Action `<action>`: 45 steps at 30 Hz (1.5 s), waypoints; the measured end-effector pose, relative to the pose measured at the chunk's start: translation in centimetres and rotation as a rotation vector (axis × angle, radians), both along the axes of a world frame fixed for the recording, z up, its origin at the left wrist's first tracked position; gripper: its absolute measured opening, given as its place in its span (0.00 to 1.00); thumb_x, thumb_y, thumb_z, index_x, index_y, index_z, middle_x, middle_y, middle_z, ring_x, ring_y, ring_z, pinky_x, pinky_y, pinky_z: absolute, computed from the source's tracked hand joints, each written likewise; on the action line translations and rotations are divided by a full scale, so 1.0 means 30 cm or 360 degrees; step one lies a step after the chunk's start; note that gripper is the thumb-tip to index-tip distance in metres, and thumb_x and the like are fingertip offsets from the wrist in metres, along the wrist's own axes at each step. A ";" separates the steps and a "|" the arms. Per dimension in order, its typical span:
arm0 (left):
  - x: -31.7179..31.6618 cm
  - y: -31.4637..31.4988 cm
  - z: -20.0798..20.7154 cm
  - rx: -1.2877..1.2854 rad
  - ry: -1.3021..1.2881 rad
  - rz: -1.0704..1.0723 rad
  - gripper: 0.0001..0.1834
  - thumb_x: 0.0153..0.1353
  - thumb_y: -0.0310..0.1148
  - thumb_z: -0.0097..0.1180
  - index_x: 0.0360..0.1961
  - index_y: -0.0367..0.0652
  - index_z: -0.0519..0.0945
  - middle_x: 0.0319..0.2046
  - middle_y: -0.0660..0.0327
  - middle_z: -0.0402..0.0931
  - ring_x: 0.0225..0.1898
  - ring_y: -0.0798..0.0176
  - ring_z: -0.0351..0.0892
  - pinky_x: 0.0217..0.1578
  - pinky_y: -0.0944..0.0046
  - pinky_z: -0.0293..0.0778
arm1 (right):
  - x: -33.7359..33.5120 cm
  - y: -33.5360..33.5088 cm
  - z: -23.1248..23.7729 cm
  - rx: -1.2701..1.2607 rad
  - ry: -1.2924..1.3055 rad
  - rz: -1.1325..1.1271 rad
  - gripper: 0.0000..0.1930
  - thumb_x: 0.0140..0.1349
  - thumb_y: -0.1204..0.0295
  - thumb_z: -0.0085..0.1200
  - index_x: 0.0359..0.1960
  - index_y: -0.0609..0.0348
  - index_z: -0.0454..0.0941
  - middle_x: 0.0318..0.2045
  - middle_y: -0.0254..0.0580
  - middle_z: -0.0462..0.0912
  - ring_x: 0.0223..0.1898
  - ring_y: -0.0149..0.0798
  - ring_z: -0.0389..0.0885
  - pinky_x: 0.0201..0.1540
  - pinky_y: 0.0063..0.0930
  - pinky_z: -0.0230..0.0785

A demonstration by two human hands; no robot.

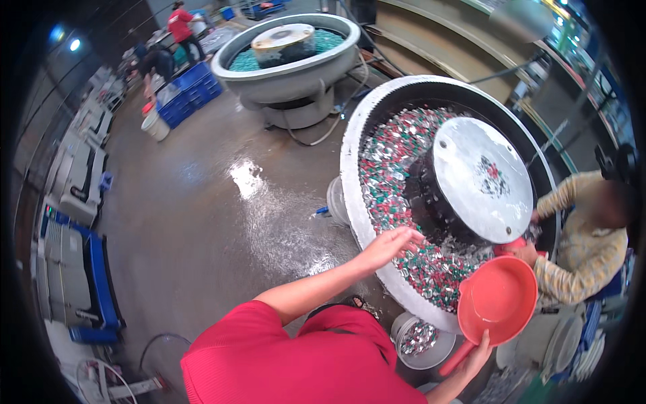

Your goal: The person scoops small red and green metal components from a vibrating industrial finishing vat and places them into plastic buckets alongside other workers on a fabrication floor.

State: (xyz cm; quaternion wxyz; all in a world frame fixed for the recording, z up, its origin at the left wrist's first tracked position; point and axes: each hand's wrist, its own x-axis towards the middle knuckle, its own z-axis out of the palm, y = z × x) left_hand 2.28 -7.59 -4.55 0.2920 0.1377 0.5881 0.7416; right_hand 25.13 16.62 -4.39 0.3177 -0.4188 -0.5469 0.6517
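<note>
Head view: right hand (476, 355) closed round the handle of a red scoop (499, 299); left hand (396, 246) unclosed.
Scoop bowl, no load seen, at near right rim of round tub (362, 219); contact unclear. Left fingers loosely extended, holding nothing visible, above tub's left side; cannot tell if touching coloured pieces (390, 165). Bucket (441, 355) near, left of scoop.

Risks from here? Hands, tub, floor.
1. Bump: the red scoop in the right hand is near the co-worker's hand; a swing might knock it.
2. Spill: the left hand is over the tub's rim, by loose pieces; it might brush some out.
3. Slip: the floor looks wet, so footing may be poor.
</note>
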 end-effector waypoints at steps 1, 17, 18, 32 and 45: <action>0.017 -0.012 0.004 0.0017 0.0015 -0.0033 0.21 0.65 0.45 0.32 0.46 0.43 0.71 0.45 0.63 0.70 0.45 0.68 0.69 0.43 0.66 0.66 | -0.016 -0.004 0.006 0.0012 -0.0009 -0.0006 0.25 0.57 0.65 0.50 0.53 0.63 0.60 0.39 0.41 0.72 0.29 0.31 0.71 0.26 0.23 0.62; 0.314 0.072 0.044 -0.0094 -0.0064 0.0280 0.21 0.63 0.46 0.37 0.44 0.41 0.72 0.43 0.60 0.73 0.43 0.66 0.73 0.42 0.64 0.68 | 0.196 0.247 0.005 -0.0117 0.0279 -0.0031 0.28 0.51 0.74 0.52 0.55 0.66 0.59 0.52 0.47 0.66 0.49 0.39 0.67 0.51 0.31 0.61; 0.334 0.089 0.042 -0.0099 -0.0070 0.0266 0.21 0.63 0.45 0.37 0.44 0.40 0.72 0.43 0.60 0.73 0.43 0.65 0.73 0.42 0.64 0.68 | 0.223 0.267 0.019 -0.0041 0.0307 -0.0093 0.27 0.51 0.74 0.52 0.53 0.63 0.58 0.44 0.42 0.70 0.37 0.36 0.73 0.34 0.29 0.68; 0.064 0.417 -0.089 -0.0518 0.0489 0.0183 0.14 0.61 0.37 0.41 0.39 0.41 0.76 0.34 0.64 0.76 0.37 0.72 0.72 0.36 0.70 0.67 | 0.177 0.485 0.227 0.1639 -0.0664 0.0255 0.29 0.52 0.80 0.44 0.59 0.59 0.54 0.54 0.50 0.64 0.50 0.43 0.69 0.52 0.33 0.62; -0.612 0.326 -0.698 -0.2561 0.0249 0.0810 0.28 0.55 0.47 0.42 0.55 0.48 0.61 0.59 0.54 0.51 0.62 0.49 0.44 0.55 0.38 0.46 | -0.484 0.837 -0.282 0.2230 -0.2148 0.0683 0.38 0.51 0.76 0.42 0.63 0.49 0.39 0.52 0.77 0.57 0.25 0.52 0.79 0.25 0.37 0.73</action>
